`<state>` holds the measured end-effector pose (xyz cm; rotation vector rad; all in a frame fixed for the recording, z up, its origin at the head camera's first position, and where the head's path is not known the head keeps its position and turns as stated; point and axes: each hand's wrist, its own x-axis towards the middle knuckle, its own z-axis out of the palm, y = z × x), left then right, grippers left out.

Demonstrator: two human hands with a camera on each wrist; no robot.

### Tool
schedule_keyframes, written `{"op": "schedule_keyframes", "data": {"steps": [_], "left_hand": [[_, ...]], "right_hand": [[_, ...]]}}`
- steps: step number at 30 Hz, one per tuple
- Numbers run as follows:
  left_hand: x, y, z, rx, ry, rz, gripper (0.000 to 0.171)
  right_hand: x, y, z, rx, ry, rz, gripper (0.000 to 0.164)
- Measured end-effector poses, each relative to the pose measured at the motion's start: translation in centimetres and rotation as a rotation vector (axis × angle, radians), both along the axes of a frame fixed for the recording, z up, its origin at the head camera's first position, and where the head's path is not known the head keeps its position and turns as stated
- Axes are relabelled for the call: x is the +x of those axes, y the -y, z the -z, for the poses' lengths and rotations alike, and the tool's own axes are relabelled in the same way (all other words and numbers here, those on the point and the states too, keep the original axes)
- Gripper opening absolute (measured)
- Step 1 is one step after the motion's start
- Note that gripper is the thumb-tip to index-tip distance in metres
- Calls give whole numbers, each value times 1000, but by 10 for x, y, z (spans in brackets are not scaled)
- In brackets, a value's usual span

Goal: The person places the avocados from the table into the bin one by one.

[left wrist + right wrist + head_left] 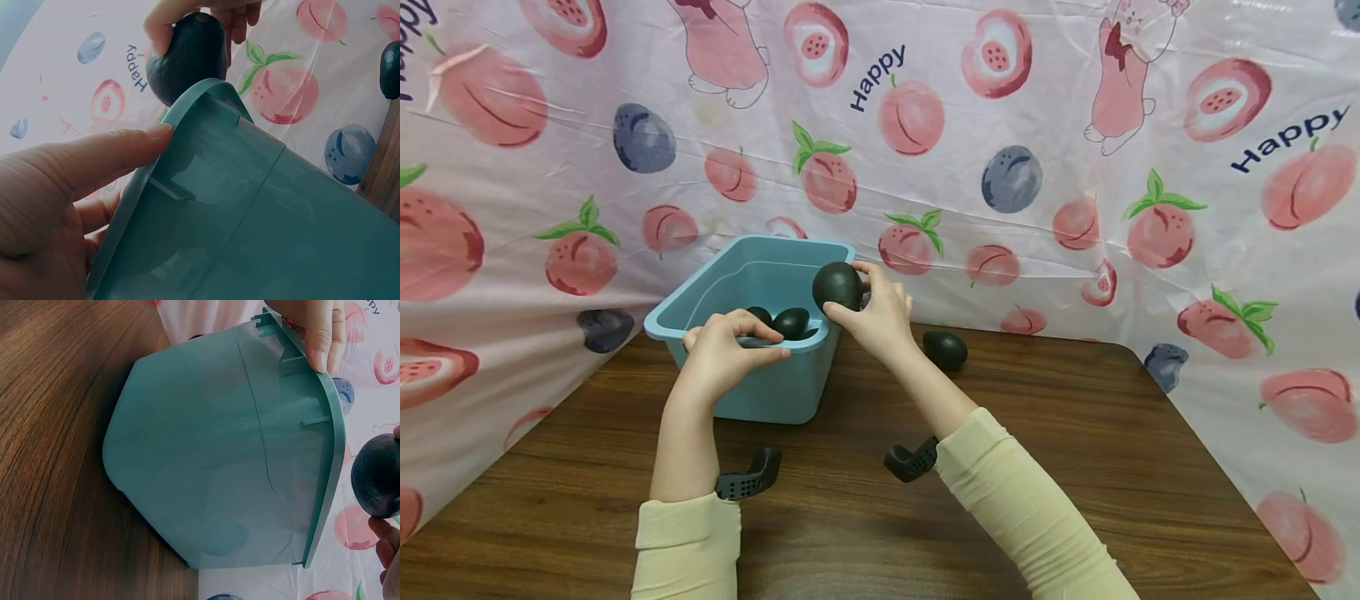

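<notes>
A dark green avocado (pixel 837 286) is held between the thumb and fingers of my right hand (pixel 882 310), at the right rim of a blue-green plastic bin (pixel 775 387). My left hand (pixel 722 350) pinches the bin's near rim, thumb outside and fingers over the inner side. Inside the bin lie more avocados (pixel 792 322), partly hidden by the near wall and my left hand. In the left wrist view, the held avocado (pixel 187 59) shows just beyond the bin's corner. The right wrist view has the held avocado (pixel 378 477) at its right edge, apart from the rim.
Another avocado (pixel 945 350) lies on the brown wooden table (pixel 1060 450), right of the bin and behind my right forearm. A fruit-printed cloth (pixel 925 183) hangs behind and along both sides of the table. Each wrist carries a black camera mount (pixel 751 475).
</notes>
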<state>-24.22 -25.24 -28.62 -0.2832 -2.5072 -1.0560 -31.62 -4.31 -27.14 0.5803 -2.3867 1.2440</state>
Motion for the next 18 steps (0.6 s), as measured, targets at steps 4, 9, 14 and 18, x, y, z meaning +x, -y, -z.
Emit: {"op": "schedule_keyframes", "data": {"steps": [4,9,14,18], "left_hand": [[0,0,0,-1,-2,1,21],[0,0,1,1,-11,1,20],[-1,0,1,-2,-13,2,20],[-2,0,1,-12,-14,-1,21]], "right_hand": [[-1,5,0,5,20,-5,66],[-2,11,0,14,45,12,66],[-2,16,-3,20,62,30,66],[-3,20,-4,26,71,38,66]]}}
